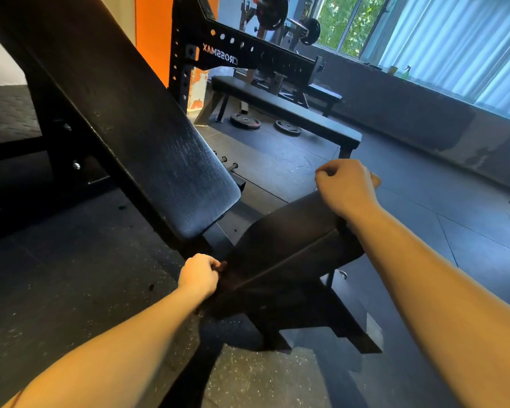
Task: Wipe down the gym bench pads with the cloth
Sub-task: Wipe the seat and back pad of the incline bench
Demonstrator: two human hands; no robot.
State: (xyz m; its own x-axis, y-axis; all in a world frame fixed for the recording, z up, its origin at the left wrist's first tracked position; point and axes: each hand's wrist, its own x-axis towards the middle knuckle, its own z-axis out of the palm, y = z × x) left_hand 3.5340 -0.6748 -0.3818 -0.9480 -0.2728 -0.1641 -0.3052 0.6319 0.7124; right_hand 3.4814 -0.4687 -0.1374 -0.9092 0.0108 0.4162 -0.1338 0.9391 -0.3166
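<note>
The incline bench's long black back pad (165, 160) slopes down from the upper left, its surface worn and streaked. Below it sits the black seat pad (277, 278). A dark cloth (286, 231) lies stretched over the seat, its edge running as a line between my hands. My left hand (199, 273) is closed on the cloth's near end at the seat's left side. My right hand (346, 185) is a fist at the seat's far right end, apparently gripping the other end. Cloth and pad are both dark and hard to tell apart.
The bench's black steel base (321, 328) spreads on the rubber floor below the seat. A flat bench (292, 113) and a black rack (227, 51) stand behind. Two weight plates (245, 120) lie on the floor. A spray bottle (406, 72) stands on the window ledge.
</note>
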